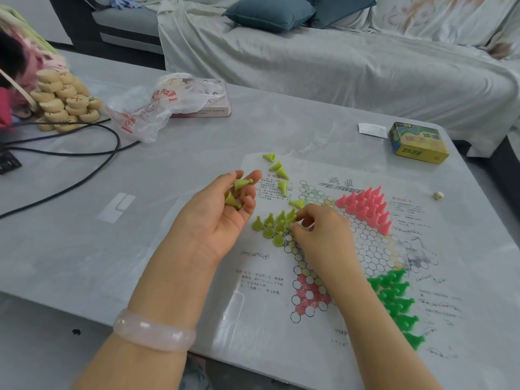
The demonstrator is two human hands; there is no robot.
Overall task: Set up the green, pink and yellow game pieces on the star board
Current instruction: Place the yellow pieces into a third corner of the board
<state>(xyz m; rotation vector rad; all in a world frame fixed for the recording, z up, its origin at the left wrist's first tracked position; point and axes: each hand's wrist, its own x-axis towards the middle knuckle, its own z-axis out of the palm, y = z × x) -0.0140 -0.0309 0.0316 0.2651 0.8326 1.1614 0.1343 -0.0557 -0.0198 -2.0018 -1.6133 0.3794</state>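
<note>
The star board [365,249] is a printed sheet on the grey table. Pink pieces [368,205] stand packed in its far point. Green pieces [396,302] fill the near right point. Several yellow-green pieces [271,226] stand upright in the left point. My right hand [318,229] pinches one yellow-green piece at the edge of that group. My left hand [225,209], palm up beside the board, holds a few yellow-green pieces [236,192]. More yellow-green pieces [278,171] lie tipped over on the sheet's far left corner.
A yellow and green box [417,142] sits at the far right with a white slip [372,130] beside it. A plastic bag [157,105], a flat box, stacked wooden discs [64,99] and black cables [84,142] lie at the far left. A small die [438,195] rests right of the board.
</note>
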